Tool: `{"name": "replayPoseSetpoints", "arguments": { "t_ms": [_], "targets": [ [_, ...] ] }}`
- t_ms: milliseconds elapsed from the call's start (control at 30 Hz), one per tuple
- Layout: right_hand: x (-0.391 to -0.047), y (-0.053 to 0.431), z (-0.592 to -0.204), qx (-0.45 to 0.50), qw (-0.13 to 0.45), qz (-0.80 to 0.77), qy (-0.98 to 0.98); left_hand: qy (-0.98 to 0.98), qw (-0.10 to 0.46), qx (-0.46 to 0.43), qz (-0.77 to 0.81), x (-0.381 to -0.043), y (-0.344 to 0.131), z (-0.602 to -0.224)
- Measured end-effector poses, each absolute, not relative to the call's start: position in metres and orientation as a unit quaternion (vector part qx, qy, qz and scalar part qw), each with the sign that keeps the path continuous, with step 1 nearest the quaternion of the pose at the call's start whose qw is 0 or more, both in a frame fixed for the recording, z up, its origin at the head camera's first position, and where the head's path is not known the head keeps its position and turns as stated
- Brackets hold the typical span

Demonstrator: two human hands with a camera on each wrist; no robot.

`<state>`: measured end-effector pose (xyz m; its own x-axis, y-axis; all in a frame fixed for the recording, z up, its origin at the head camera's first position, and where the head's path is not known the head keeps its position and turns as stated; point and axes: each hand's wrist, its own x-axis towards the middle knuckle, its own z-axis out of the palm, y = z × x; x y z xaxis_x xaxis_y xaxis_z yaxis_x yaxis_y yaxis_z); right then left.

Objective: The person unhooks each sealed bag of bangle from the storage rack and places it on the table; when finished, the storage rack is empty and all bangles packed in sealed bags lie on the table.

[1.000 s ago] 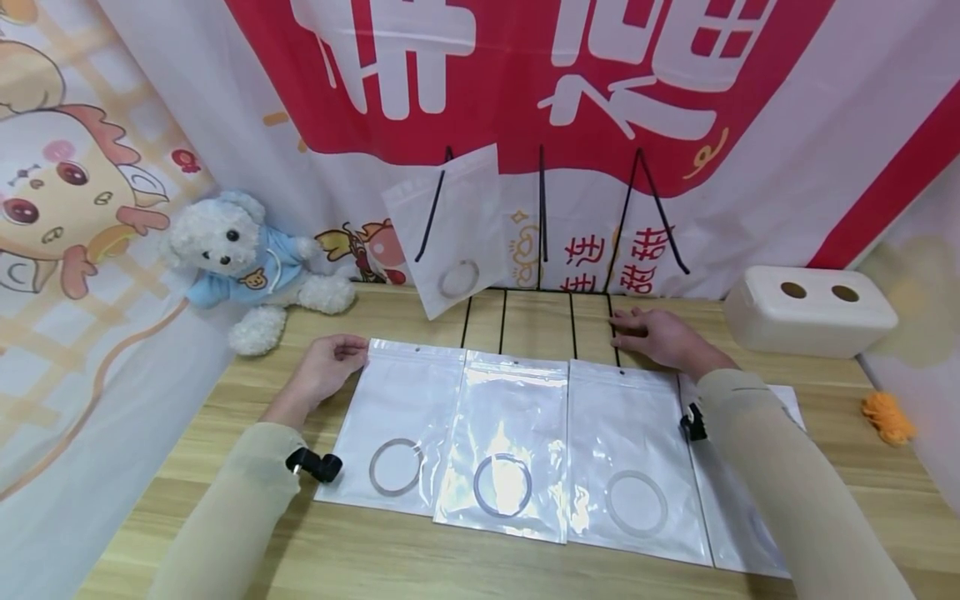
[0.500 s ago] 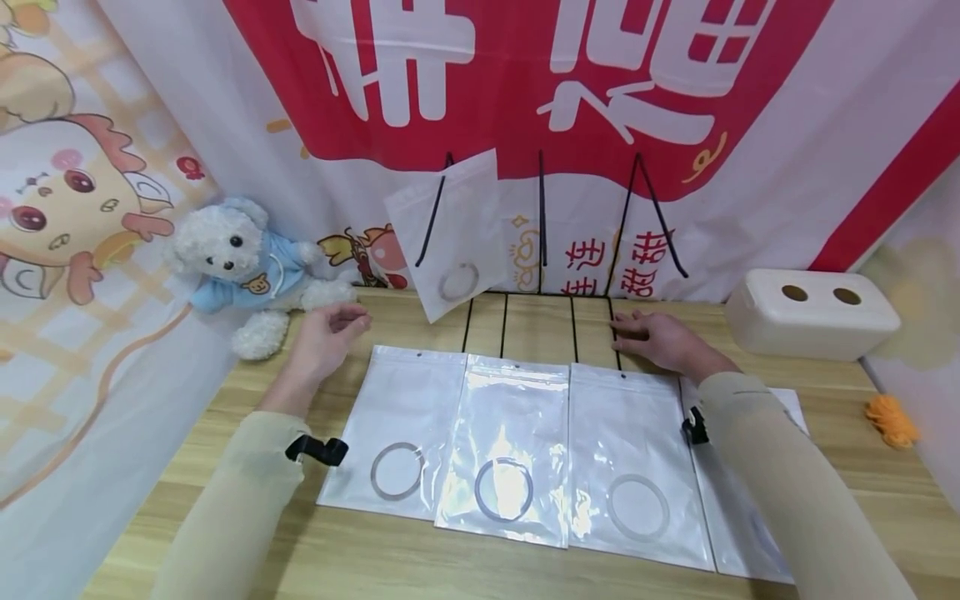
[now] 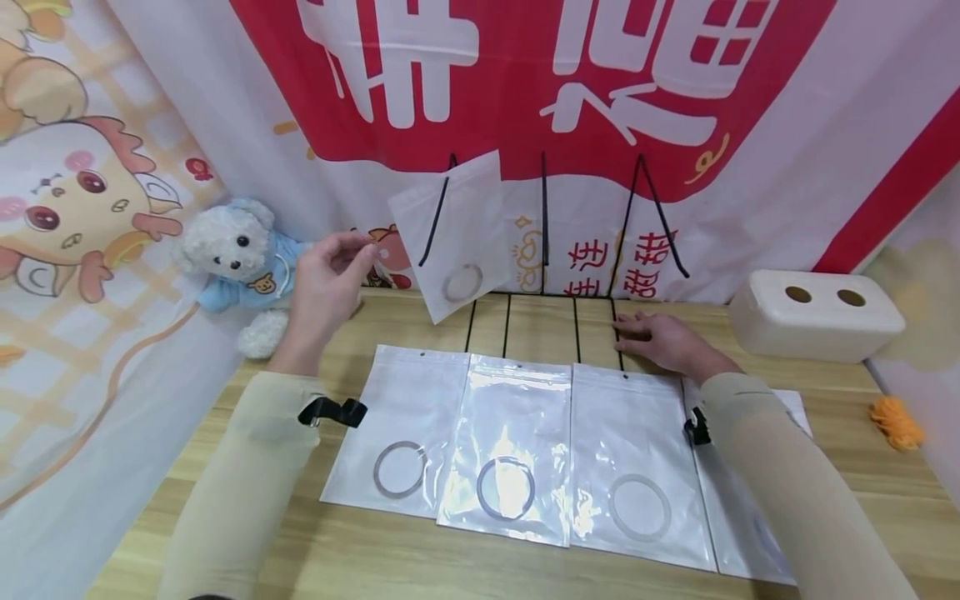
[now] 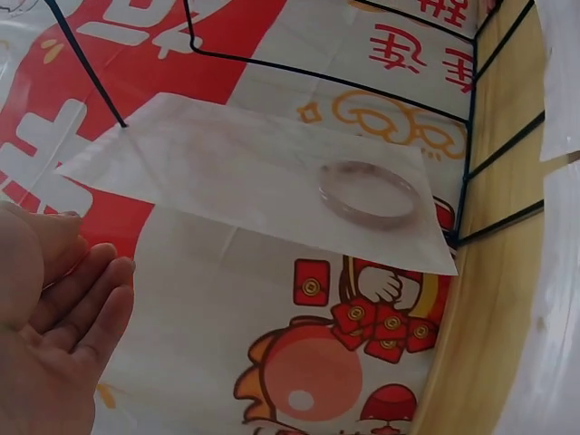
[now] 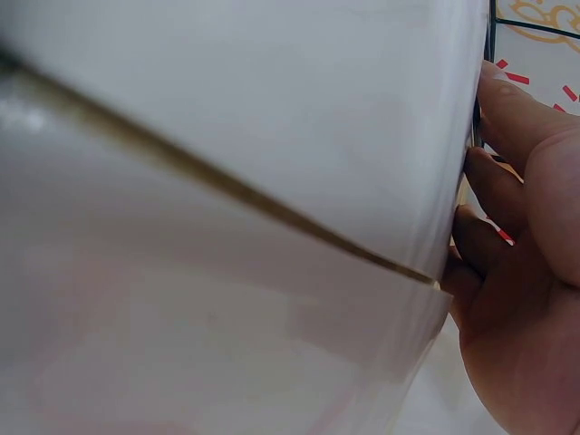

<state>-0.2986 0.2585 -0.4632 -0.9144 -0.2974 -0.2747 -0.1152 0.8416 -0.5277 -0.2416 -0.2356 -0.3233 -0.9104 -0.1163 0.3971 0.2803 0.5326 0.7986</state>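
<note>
My left hand (image 3: pixel 330 279) is raised beside a clear-fronted zip bag (image 3: pixel 468 225) that hangs tilted on the left hook of a black wire rack (image 3: pixel 543 208). Its fingers are loosely bent and hold nothing; the left wrist view shows a gap between them and the bag, which contains a pale bangle (image 4: pixel 367 217). At the rack's base, my right hand (image 3: pixel 663 342) rests with relaxed fingers, fingertips right at the rightmost base wire. Three zip bags (image 3: pixel 408 400) lie side by side on the table, each with a ring-shaped bangle. Another bag (image 3: pixel 738 517) is partly hidden under my right forearm.
A white plush bear (image 3: pixel 232 237) in a blue top sits at the left, behind my left hand. On the right stand a cream box (image 3: pixel 817 325) with two holes and, nearer, an orange tuft (image 3: pixel 896 421). Printed cloth (image 3: pixel 780 208) hangs behind the rack.
My left hand has left the top corner of the leftmost bag on the table and moved up toward the hanging bag. My right hand has stayed at the rack's base.
</note>
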Motion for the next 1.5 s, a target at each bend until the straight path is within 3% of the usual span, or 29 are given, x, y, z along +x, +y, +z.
{"name": "replayPoseSetpoints", "arguments": {
  "t_ms": [633, 1500],
  "targets": [
    [-0.296, 0.259, -0.467, -0.104, 0.182, -0.253, 0.944, -0.837, 0.197, -0.027, -0.51, -0.267, -0.204, -0.299],
    [-0.296, 0.256, -0.463, -0.113, 0.173, -0.262, 0.943, -0.798, 0.314, -0.071, -0.509, -0.275, -0.196, -0.302]
  ]
}}
